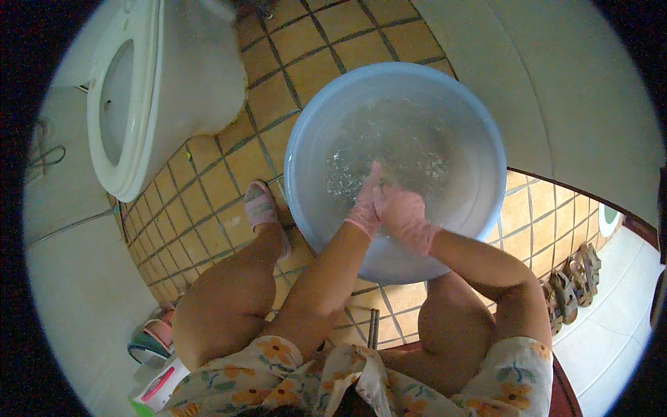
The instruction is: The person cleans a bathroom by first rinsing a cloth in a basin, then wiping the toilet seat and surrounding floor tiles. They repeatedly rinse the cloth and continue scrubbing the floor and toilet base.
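A large round light-blue plastic basin (312, 125) stands on the floor between my knees. Murky, rippled water (396, 130) with small bright glints fills its bottom. Both hands wear thin pink gloves and meet over the near half of the basin, at or just above the water. My left hand (368, 200) points away from me, with its fingers pressed against the other glove. Curled and slightly blurred, my right hand (404, 208) lies against it. Whatever may be between the fingers is hidden, so I cannot tell if either hand holds anything.
A white ceramic toilet (203, 68) stands at the upper left on the tan tiled floor (281, 99). A pale panel (521, 88) rises close to the basin's right. Several sandals (565, 292) line the white wall at right. A pink-and-white package (159, 388) lies lower left.
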Available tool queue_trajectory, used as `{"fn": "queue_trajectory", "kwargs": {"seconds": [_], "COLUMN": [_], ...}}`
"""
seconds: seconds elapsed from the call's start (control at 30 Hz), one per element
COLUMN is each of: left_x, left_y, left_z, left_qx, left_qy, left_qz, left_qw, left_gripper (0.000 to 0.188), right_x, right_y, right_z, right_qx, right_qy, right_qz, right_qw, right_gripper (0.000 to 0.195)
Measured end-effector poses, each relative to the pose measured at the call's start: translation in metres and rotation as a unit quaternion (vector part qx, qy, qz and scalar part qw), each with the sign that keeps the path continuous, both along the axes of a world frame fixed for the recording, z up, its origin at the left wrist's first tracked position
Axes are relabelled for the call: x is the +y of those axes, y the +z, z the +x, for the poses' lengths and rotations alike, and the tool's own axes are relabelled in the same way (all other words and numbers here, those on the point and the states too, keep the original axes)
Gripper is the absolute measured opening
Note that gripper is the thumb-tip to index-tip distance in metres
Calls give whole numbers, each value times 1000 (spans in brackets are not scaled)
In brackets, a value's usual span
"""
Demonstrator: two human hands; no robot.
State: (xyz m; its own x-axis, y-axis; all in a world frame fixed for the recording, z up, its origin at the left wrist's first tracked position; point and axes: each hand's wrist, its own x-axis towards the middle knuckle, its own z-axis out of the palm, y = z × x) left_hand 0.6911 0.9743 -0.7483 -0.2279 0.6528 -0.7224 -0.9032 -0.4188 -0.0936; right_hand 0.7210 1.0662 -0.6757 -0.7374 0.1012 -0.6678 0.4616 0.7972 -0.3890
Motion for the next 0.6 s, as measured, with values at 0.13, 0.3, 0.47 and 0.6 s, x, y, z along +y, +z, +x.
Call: {"fn": "queue_trajectory", "kwargs": {"seconds": [0.13,0.3,0.47,0.6], "left_x": [25,8,-13,-7], "left_y": [-7,-28,-76,-70], "left_z": [11,-15,-25,-2], "left_qx": [162,352,157,190], "left_qy": [-71,-186,-55,-112], "left_qz": [-128,-390,-438,-398], "left_qw": [976,830,883,890], "left_gripper": [45,47,49,51], "right_x": [49,83,68,93], "right_y": [-48,-85,-117,-147], "right_z": [-31,14,36,32], "right_qx": [-59,65,14,14], "right_qy": [13,42,118,-13], "right_qz": [15,147,-12,-35], "right_qw": [998,986,993,999], "right_gripper": [42,43,40,38]}}
